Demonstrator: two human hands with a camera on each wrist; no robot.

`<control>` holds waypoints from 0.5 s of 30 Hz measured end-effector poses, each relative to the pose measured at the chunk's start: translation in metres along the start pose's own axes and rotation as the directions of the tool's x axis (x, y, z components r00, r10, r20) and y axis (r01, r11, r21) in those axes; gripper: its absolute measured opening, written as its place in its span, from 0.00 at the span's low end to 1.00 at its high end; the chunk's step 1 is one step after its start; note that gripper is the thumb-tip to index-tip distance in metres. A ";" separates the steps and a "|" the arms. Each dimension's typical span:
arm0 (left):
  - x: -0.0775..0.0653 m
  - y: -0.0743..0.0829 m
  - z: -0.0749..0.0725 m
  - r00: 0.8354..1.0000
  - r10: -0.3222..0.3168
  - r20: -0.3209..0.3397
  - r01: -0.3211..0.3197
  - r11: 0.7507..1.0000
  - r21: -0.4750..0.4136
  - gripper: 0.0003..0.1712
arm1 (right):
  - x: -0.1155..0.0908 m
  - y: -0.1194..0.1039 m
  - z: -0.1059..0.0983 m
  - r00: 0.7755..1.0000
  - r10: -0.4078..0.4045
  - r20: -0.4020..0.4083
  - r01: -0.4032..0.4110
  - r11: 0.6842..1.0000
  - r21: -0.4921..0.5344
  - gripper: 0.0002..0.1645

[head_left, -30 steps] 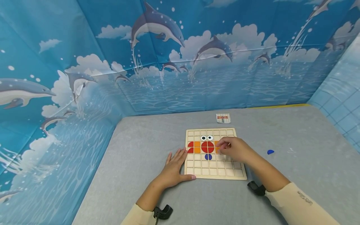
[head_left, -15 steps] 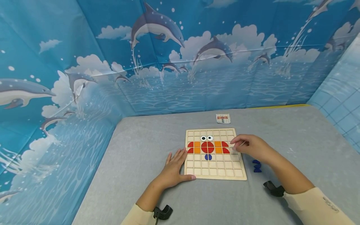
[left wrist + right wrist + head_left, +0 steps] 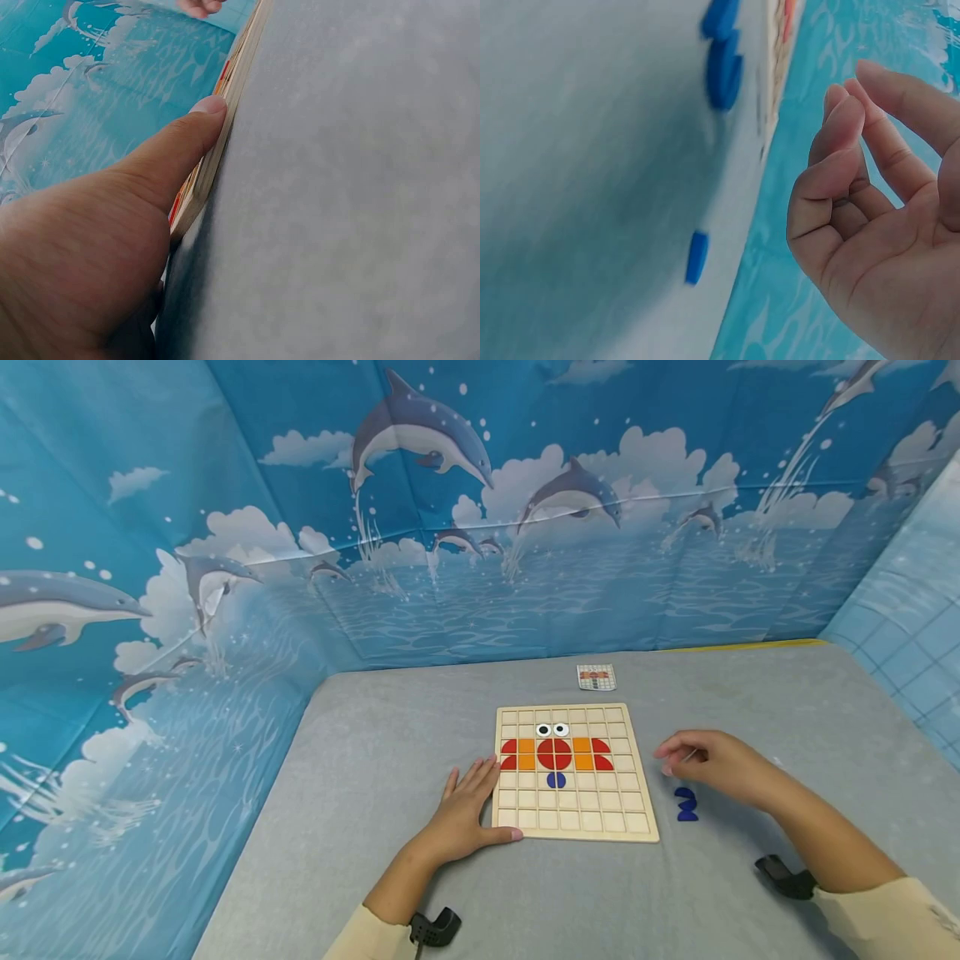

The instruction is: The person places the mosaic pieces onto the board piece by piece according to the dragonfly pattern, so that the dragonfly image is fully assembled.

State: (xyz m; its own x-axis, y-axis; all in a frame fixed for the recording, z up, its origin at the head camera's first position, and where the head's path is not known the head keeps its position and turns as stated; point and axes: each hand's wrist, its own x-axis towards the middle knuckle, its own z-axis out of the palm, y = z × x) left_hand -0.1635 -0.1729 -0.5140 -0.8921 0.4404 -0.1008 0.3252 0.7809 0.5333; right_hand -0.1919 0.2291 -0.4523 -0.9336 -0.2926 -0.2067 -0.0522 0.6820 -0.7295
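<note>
My left hand (image 3: 467,810) rests at the near left corner of a wooden grid board (image 3: 607,821). Its fingers lie along the left side and its thumb touches the front edge. On the board sit white eye pieces (image 3: 543,730), a red circle (image 3: 554,754), orange squares (image 3: 527,754), red quarter-round pieces (image 3: 602,754) at both ends, and a blue circle (image 3: 556,780). To the right of the board hovers my right hand (image 3: 720,767), fingers loosely bent, thumb apart, holding nothing. Several blue half-round pieces (image 3: 687,805) lie just below it; another blue piece (image 3: 697,257) shows in the right wrist view.
A small printed card (image 3: 596,677) with a similar pattern lies behind the board. Grey cloth (image 3: 405,727) covers the table. A dolphin-print curtain (image 3: 480,568) hangs behind and along the left side.
My right hand has left the board and moved right, over the grey cloth. Red pieces at the pattern's right end, earlier covered by the hand, now show. The left hand stays in place.
</note>
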 end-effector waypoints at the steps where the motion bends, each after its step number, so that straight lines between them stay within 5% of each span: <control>1: 0.000 0.000 0.000 1.000 0.000 0.000 0.000 1.000 0.001 0.64 | -0.001 0.003 -0.001 1.000 0.001 0.001 -0.001 1.000 -0.012 0.15; 15: 0.000 0.001 -0.001 1.000 -0.001 0.001 0.001 1.000 -0.001 0.64 | -0.009 0.025 0.001 0.998 0.043 0.051 -0.037 0.993 -0.116 0.09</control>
State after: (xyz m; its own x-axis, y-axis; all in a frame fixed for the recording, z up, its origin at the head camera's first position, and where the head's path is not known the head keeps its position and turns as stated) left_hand -0.1632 -0.1725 -0.5130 -0.8920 0.4402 -0.1025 0.3241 0.7811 0.5337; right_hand -0.1846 0.2482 -0.4690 -0.9159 -0.2968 -0.2704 -0.0589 0.7654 -0.6409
